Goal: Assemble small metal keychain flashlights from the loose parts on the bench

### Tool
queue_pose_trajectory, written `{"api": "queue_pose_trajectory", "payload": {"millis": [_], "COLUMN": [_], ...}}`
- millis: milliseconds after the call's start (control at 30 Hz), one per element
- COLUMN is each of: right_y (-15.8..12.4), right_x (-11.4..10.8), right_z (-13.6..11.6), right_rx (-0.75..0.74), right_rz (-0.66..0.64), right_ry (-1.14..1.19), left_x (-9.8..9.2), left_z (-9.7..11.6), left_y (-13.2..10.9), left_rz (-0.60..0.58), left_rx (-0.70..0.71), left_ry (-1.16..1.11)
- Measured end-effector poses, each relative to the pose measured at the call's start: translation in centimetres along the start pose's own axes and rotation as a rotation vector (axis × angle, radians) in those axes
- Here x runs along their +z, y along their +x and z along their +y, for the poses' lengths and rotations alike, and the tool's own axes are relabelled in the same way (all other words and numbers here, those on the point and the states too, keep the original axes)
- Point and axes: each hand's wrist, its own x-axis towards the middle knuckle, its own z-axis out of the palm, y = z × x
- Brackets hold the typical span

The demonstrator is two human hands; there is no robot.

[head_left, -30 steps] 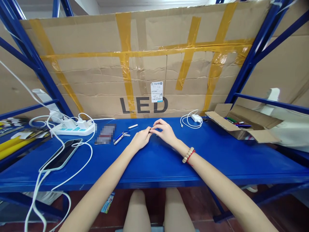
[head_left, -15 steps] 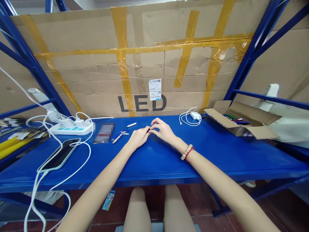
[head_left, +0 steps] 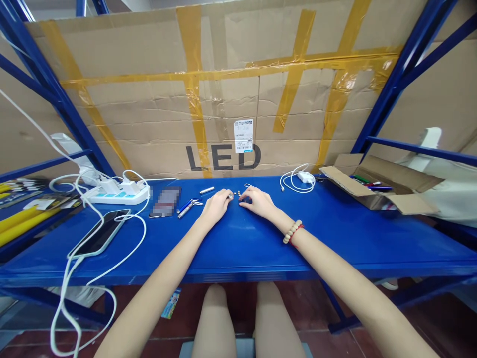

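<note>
My left hand [head_left: 216, 208] is closed around a small silver metal tube [head_left: 230, 197], whose round end shows at the fingertips; the rest is hidden in the fingers. Just to the right, my right hand [head_left: 259, 203] hovers low over the table with thumb and forefinger curved and a gap between them; I see nothing in it. Several tiny silver discs [head_left: 239, 193], like button cells, lie on the blue table between the hands. Left of my left hand are a silver tube [head_left: 206, 190] and blue and silver penlights [head_left: 189, 208] with metal clips.
A phone-like slab [head_left: 165, 202] lies left of the penlights. Farther left are a white power strip [head_left: 117, 197] and a phone [head_left: 100, 233] among white cables. A charger [head_left: 305, 177] with coiled cable and an open cardboard box [head_left: 359, 191] with pens stand right. A large carton [head_left: 223, 114] walls the back.
My hands have come apart; before, their fingertips met over a small dark item. The metal tube's end and the tiny silver discs now show. The view has shifted slightly.
</note>
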Motion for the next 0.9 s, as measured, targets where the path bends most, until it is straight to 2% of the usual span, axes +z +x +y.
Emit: {"api": "queue_pose_trajectory", "payload": {"millis": [267, 633, 900], "right_y": [0.0, -0.1, -0.1], "right_x": [-0.4, 0.7, 0.4], "right_z": [0.8, 0.6, 0.5], "right_rx": [0.060, -0.032, -0.049], "right_rz": [0.000, -0.009, -0.014], "right_ry": [-0.109, -0.134, -0.120], "left_x": [-0.3, -0.1, -0.1], "left_z": [0.6, 0.6, 0.6], "left_y": [-0.2, -0.1, -0.2], "left_rz": [0.021, 0.032, 0.007], "left_rx": [0.019, -0.030, -0.022], "left_ry": [0.015, 0.057, 0.046]}}
